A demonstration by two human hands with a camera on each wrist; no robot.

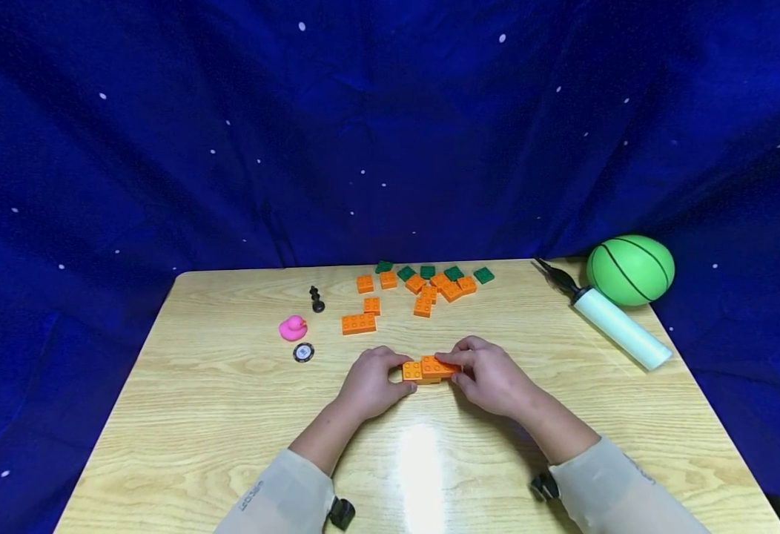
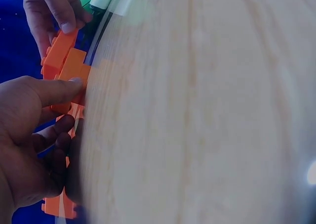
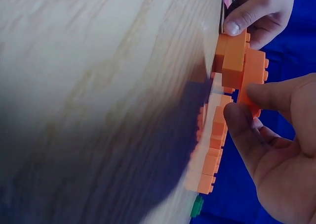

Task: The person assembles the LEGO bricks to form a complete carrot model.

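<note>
My left hand (image 1: 371,383) pinches the left end of an orange building brick (image 1: 412,370) between thumb and fingers. A second orange brick (image 1: 437,367) lies across its right part, offset to the right, and my right hand (image 1: 494,377) grips that one by its right end. Another orange piece (image 3: 218,55) shows beneath the left-hand brick in the right wrist view. Whether the upper brick is pressed fully down cannot be told. Both hands are just above or at the tabletop (image 1: 230,423), near its middle.
Behind the hands lie a long orange brick (image 1: 359,324), several smaller orange bricks (image 1: 422,306) and several green bricks (image 1: 427,272). To the left are a pink duck (image 1: 293,328), a black chess piece (image 1: 316,300) and a poker chip (image 1: 303,352). A green ball (image 1: 631,270) and hand pump (image 1: 620,326) sit right.
</note>
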